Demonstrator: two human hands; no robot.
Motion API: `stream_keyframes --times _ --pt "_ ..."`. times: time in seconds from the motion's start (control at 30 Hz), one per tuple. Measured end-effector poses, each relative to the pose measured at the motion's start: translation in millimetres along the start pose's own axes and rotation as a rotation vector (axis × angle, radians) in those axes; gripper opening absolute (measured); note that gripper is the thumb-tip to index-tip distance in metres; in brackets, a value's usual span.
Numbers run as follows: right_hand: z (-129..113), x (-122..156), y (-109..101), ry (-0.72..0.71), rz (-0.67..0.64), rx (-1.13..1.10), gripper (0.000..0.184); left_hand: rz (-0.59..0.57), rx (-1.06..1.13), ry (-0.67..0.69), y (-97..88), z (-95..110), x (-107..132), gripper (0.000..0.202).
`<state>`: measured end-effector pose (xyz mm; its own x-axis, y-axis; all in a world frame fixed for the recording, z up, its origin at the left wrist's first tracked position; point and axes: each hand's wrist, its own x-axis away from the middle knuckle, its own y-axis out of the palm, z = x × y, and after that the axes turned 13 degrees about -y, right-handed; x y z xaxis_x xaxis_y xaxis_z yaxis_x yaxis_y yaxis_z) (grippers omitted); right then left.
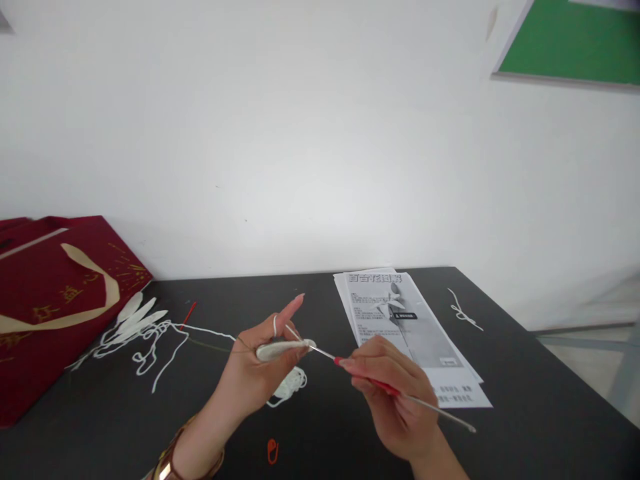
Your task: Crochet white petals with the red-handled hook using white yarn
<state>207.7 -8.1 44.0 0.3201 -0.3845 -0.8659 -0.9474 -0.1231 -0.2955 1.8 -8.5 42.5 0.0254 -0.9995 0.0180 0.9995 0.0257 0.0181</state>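
Note:
My left hand [260, 363] pinches a small white crocheted petal piece [281, 349] between thumb and fingers, with white yarn looped over the raised index finger. My right hand [395, 393] grips a crochet hook [370, 380] with a red grip and a metal shaft; its tip meets the right end of the petal piece. White yarn [150, 340] trails left across the black table [525, 400] and a small bunch of it hangs below my left hand.
A dark red gift bag [55, 300] with a cream ribbon lies at the left. Finished white petals [137, 313] rest beside it. Printed instruction sheets [415, 333] lie at centre right, a yarn scrap [463, 310] beyond them. An orange stitch marker [271, 451] lies near the front edge.

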Motion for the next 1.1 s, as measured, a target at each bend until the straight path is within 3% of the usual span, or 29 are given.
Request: stream_keyframes --times 0.13,0.33,0.53,0.7,0.8,0.9,1.1 --pt "3 5 -7 0.119 0.044 -0.133 0.021 -0.149 -0.032 -0.149 -6.9 5 1 0.039" --pt "9 7 -9 0.303 0.16 -0.334 0.01 -0.306 0.004 -0.266 -12.1 6 3 0.053" --pt "8 2 -10 0.347 0.206 -0.445 0.012 -0.351 0.01 -0.338 -13.5 11 7 0.053" --pt "5 -1 -14 0.321 0.153 -0.399 0.013 -0.427 0.022 -0.338 -13.6 12 5 0.044" --pt "6 -1 -13 0.396 0.205 -0.472 0.014 -0.44 0.014 -0.344 -14.7 13 5 0.046" --pt "12 0 -7 0.552 0.339 -0.591 0.015 -0.395 -0.053 -0.268 -14.9 13 6 0.046" --pt "27 -4 11 0.908 0.603 -0.876 0.02 -0.25 -0.017 0.122 -1.5 4 5 0.037"
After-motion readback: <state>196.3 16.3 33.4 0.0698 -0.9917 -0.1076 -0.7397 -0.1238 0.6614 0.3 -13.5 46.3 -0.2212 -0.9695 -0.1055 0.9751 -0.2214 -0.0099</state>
